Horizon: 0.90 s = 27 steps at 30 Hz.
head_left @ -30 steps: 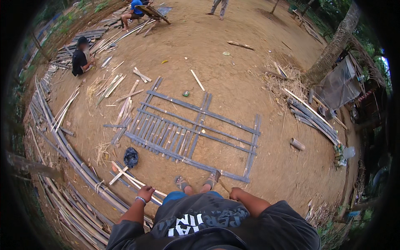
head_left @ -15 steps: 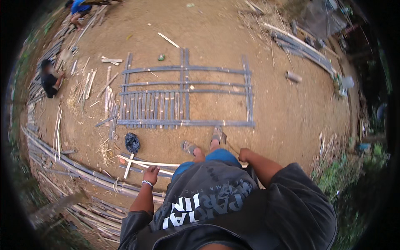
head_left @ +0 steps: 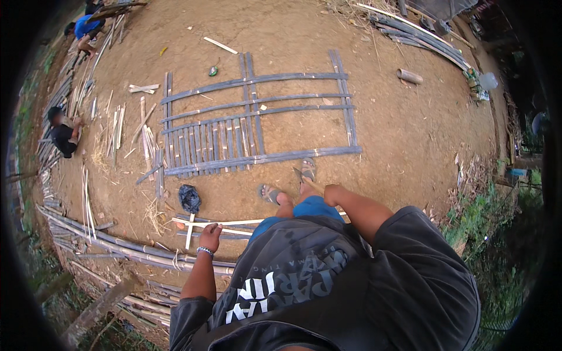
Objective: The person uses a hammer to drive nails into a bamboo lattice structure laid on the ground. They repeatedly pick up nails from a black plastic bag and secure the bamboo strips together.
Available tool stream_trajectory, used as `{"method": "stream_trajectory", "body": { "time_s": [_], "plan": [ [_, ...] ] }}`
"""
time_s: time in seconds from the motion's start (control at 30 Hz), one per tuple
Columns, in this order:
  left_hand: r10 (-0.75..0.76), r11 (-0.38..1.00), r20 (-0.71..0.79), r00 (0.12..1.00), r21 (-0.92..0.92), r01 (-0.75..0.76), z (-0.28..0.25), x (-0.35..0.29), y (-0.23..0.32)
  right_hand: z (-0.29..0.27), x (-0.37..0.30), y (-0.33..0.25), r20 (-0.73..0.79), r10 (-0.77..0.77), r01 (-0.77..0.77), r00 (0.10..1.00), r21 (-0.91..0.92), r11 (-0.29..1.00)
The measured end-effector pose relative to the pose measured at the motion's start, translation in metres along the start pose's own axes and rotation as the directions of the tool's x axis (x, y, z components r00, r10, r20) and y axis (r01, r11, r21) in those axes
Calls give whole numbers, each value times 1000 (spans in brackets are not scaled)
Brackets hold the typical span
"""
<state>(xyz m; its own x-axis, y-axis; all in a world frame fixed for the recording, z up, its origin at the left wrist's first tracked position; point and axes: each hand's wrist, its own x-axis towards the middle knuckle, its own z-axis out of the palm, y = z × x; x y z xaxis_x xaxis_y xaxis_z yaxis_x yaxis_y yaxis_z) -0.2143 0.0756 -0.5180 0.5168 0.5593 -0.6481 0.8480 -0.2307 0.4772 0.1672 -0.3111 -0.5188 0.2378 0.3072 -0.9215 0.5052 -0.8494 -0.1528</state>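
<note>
My right hand (head_left: 333,195) is closed around a slim, pointed, knife-like tool (head_left: 314,185) that slants up and left over my feet; its exact kind is hard to make out. Off to the left hangs my left hand (head_left: 210,237), empty, with its fingers loosely apart. Pale strips (head_left: 219,223) on the ground lie just beyond it, near a black plastic bag (head_left: 189,199). In front of my sandalled feet, a frame of dark bamboo strips (head_left: 269,157) rests flat on the dirt. Short upright slats (head_left: 199,143) fill its near left section.
Bamboo poles (head_left: 134,250) are stacked along the left, and more dark strips (head_left: 421,44) lie at the far right. A short bamboo tube (head_left: 409,76) sits right of the frame. Two people, one in black (head_left: 63,136) and one in blue (head_left: 88,26), crouch at the left.
My view has shifted and turned slightly, so the frame appears higher and tilted. My right hand has moved a little forward and left with the knife-like tool, which now shows more clearly.
</note>
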Motion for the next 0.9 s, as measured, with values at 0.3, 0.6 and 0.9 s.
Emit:
{"method": "stream_trajectory", "body": {
  "time_s": [0.3, 0.6, 0.9],
  "plan": [
    [-66, 998, 55, 996, 7, 66, 5, -10, 44, 8, -2, 3, 13, -15, 15, 1000, -4, 1000],
    [39, 995, 70, 997, 84, -44, 20, -13, 28, 40, 13, 49, 126, 54, -24, 991, -227, 974],
    [794, 582, 213, 570, -539, -609, -80, -65, 304, 48, 29, 48, 102, 19, 6, 995, -242, 970]
  ]
}}
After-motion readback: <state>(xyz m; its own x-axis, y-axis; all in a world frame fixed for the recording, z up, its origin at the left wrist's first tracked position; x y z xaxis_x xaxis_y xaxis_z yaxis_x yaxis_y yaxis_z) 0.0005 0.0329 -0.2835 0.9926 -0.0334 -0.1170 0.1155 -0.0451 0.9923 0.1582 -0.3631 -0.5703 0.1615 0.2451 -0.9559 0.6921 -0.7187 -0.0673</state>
